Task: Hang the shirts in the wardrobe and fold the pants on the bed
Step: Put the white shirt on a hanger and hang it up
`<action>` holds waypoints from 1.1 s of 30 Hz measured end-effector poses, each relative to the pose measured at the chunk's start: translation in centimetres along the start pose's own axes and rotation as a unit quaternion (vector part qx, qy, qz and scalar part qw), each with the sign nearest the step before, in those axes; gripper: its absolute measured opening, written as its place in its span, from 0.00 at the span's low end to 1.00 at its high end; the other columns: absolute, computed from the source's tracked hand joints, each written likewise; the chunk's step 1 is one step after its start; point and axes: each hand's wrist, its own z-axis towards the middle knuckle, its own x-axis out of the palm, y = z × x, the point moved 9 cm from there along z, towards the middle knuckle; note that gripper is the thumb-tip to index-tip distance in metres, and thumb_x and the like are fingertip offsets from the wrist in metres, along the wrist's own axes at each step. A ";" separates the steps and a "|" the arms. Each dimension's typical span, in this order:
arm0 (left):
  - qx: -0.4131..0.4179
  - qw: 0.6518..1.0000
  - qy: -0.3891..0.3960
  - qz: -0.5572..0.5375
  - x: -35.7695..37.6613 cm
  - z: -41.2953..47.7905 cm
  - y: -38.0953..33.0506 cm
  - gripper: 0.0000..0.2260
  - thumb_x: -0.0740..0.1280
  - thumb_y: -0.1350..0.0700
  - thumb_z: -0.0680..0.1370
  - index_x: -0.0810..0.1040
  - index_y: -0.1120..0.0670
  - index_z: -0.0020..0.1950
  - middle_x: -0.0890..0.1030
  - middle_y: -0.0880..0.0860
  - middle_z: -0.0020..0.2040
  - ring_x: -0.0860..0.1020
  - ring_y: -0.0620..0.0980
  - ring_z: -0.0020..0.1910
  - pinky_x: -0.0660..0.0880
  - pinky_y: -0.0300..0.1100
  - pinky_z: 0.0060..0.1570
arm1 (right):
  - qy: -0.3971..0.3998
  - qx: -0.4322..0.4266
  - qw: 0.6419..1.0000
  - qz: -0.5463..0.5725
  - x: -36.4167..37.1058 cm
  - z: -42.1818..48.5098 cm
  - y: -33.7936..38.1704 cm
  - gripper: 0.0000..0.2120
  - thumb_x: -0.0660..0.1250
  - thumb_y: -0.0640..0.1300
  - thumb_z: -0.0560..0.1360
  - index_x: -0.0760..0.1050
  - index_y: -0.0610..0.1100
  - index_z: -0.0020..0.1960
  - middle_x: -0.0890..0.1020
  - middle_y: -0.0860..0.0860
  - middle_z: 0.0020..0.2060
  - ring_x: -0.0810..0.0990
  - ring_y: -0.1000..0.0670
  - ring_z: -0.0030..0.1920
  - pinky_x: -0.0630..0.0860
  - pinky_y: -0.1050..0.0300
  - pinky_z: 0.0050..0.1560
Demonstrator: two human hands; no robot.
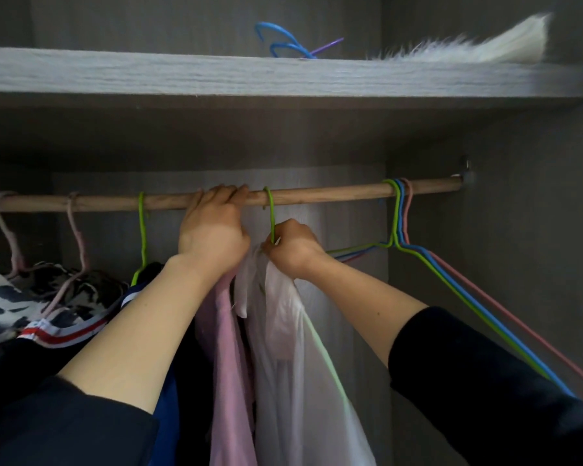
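Observation:
A white shirt [293,348] hangs from a green hanger [270,213] whose hook sits over the wooden rail [334,193] of the wardrobe. My right hand [293,247] pinches the neck of that hanger just below the hook, at the shirt's collar. My left hand [216,227] reaches up with its fingers curled over the rail, just left of the hook. A pink shirt [229,358] hangs under my left wrist; its hanger is hidden. Further left hang a dark blue garment [169,415] on another green hanger [142,230] and black-and-white patterned tops [48,294] on pink hangers.
Three empty hangers, green, blue and pink [399,213], hang together at the rail's right end near the wardrobe side wall [502,230]. The shelf [216,75] above holds blue and purple hangers [290,45] and a white furry item [485,45].

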 end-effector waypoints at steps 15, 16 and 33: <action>-0.001 0.999 0.019 -0.043 1.2 2.1 -7.1 0.24 0.58 0.54 0.79 0.62 0.50 0.75 0.64 0.56 0.73 0.61 0.58 0.71 0.47 0.53 0.74 | -0.086 -0.011 0.936 -0.342 -12.1 -4.5 -4.6 0.15 0.65 0.49 0.74 0.75 0.42 0.57 0.80 0.42 0.56 0.79 0.39 0.56 0.67 0.55 0.44; -0.002 0.999 0.026 -0.035 1.7 2.2 -7.7 0.24 0.58 0.53 0.78 0.62 0.50 0.75 0.64 0.56 0.74 0.61 0.60 0.71 0.49 0.54 0.73 | -0.085 -0.016 0.921 -0.379 -12.4 -4.9 -5.1 0.14 0.65 0.49 0.74 0.75 0.43 0.56 0.80 0.42 0.55 0.79 0.39 0.56 0.66 0.54 0.43; -0.011 1.000 0.001 -0.003 3.9 2.2 -7.5 0.26 0.63 0.54 0.74 0.66 0.54 0.72 0.72 0.56 0.64 0.61 0.67 0.66 0.57 0.59 0.68 | -0.072 -0.047 0.862 -0.499 -12.2 -5.9 -7.8 0.10 0.65 0.43 0.74 0.77 0.41 0.54 0.81 0.44 0.52 0.79 0.41 0.54 0.67 0.54 0.39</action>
